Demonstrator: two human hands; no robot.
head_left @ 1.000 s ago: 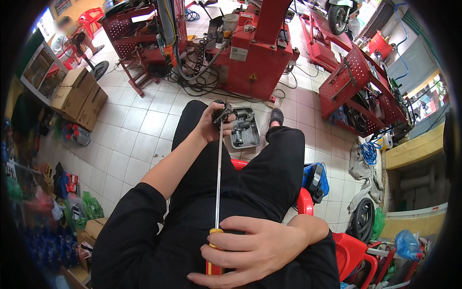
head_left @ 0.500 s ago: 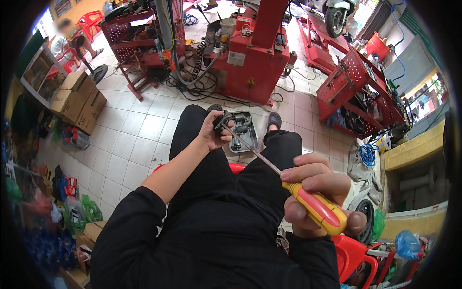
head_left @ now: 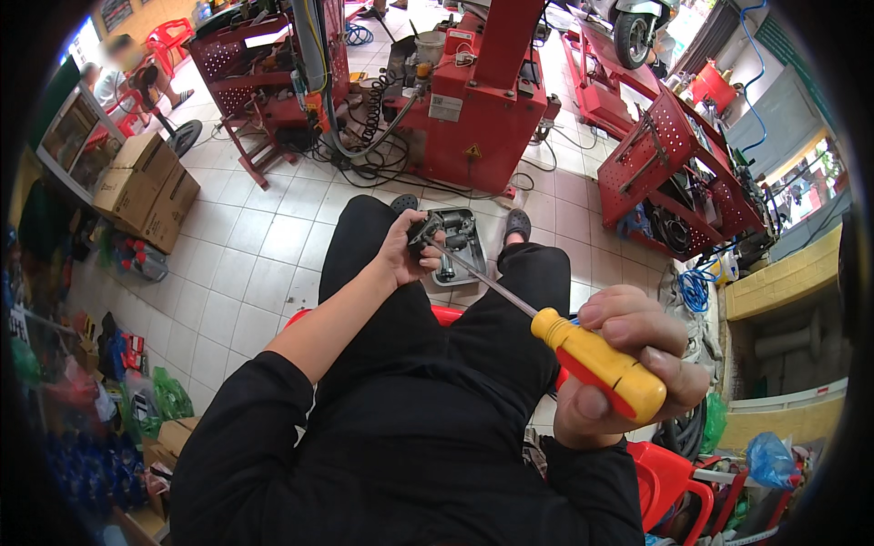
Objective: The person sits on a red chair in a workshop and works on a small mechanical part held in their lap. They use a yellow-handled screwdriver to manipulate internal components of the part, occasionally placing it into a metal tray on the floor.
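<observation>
"Head view, from the left: what comes first?"
"Cardboard boxes (head_left: 146, 193) on the tiled floor (head_left: 273, 250)."
"And the left hand (head_left: 403, 247)?"
"Closed around a dark metal part (head_left: 421, 233), seen over the left edge of a grey tray (head_left: 481, 253) bearing metal pieces (head_left: 452, 222)."
"Next?"
"A screwdriver (head_left: 587, 357), shaft slanting to that part; I cannot tell whether its tip touches."
"The right hand (head_left: 660, 341)?"
"Gripping the yellow-and-red handle."

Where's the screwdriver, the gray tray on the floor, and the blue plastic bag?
Screwdriver (head_left: 594, 360), head view: middle of its handle.
Gray tray (head_left: 482, 247), head view: its right rim.
Blue plastic bag (head_left: 771, 460), head view: its crumpled middle.
</observation>
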